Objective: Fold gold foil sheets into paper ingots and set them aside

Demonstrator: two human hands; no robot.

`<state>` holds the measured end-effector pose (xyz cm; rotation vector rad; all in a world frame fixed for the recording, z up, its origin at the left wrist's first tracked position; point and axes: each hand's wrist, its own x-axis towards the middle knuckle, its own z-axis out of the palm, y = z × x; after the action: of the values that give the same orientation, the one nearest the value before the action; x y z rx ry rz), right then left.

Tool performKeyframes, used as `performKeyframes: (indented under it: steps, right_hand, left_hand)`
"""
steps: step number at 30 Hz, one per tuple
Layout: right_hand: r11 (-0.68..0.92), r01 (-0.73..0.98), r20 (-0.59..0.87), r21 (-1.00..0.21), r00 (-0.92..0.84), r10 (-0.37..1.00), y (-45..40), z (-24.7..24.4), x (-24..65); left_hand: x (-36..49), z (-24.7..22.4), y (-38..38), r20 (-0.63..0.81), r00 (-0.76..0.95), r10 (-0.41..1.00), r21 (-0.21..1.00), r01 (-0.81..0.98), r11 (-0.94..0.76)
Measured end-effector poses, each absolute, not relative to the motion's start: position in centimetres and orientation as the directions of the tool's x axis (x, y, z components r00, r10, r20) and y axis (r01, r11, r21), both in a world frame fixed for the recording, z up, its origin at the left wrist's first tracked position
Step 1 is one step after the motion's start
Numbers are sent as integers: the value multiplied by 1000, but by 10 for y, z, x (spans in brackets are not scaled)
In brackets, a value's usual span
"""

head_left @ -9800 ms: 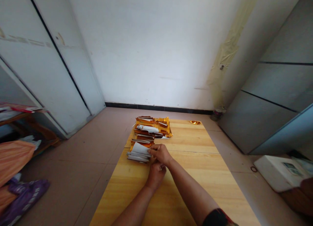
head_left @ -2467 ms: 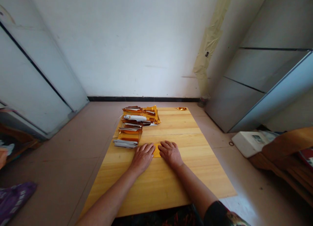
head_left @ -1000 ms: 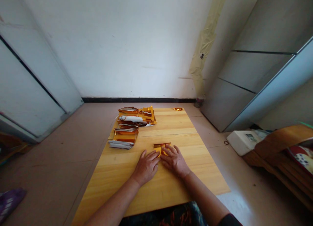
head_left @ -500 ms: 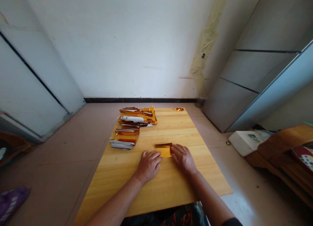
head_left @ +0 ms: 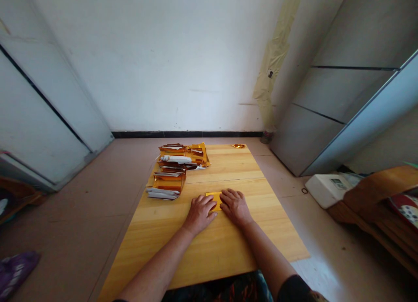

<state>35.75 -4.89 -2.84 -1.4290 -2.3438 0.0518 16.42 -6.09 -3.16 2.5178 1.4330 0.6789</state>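
Observation:
A small flat piece of gold foil (head_left: 214,200) lies on the wooden tabletop (head_left: 156,245), mostly covered by my hands. My left hand (head_left: 200,214) rests palm down on its left edge, and my right hand (head_left: 235,207) presses on its right edge. Neither hand closes around it. To the left and farther away stand loose stacks of folded gold and silver foil packets (head_left: 173,171), the nearest (head_left: 166,184) a short way from my left hand.
A small gold scrap (head_left: 238,145) lies at the table's far edge. A white box (head_left: 328,191) and wooden furniture (head_left: 369,202) stand low at the right. Tall grey cabinets flank the wall, and a purple bag (head_left: 16,269) lies on the floor at lower left.
My hands have slid towards each other and now cover more of the gold foil. The foil packet stacks have not moved.

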Motion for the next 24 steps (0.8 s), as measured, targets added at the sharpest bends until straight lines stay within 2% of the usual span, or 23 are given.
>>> performKeyframes:
  steps: [7,14,24]
  right_hand:
    - [519,815,338,-258,-428,839,-50,-28,359]
    - [511,805,316,-301,-422,850,-46,-34,362]
    - [514,809,330,-286,-420,845,-47,-29,360]
  left_hand:
    - [166,-32,-61,335,412,847,339,786,-516]
    - [162,-37,-55,326,375,867,457,740,-493]
    - [163,-37,-57,310,376,874,445,755,-482]
